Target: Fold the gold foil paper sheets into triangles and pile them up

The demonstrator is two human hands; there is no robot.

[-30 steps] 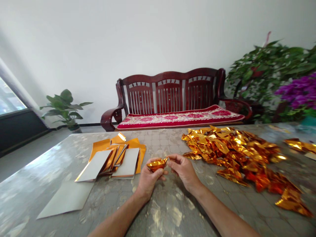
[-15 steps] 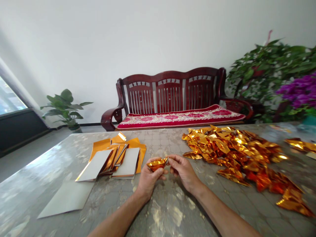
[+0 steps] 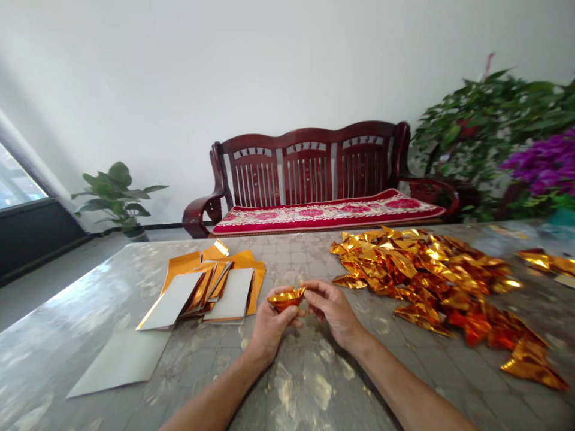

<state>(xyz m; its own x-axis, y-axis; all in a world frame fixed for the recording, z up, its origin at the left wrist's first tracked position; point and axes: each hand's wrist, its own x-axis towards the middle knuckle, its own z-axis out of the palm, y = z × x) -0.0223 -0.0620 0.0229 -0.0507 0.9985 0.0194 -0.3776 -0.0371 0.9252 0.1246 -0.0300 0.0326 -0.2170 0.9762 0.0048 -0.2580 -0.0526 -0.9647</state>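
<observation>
A small boat-shaped ingot of folded gold foil paper is held between my two hands over the middle of the table. My left hand cradles it from below and the left, the thumb pressed along its near side. At its right tip, the fingers of my right hand pinch the foil. To the left lie foil paper sheets in a loose stack, some with the pale backing up and some with the gold side showing. On the right spreads a heap of folded gold foil ingots.
One pale sheet lies apart at the left front of the patterned table. Clear plastic and more gold foil sit at the right rear. Beyond stand a wooden bench, potted plants and purple flowers.
Both hands stay in almost the same place around the foil ingot. Only the right fingertips shift slightly at its right tip, and the view moves a little.
</observation>
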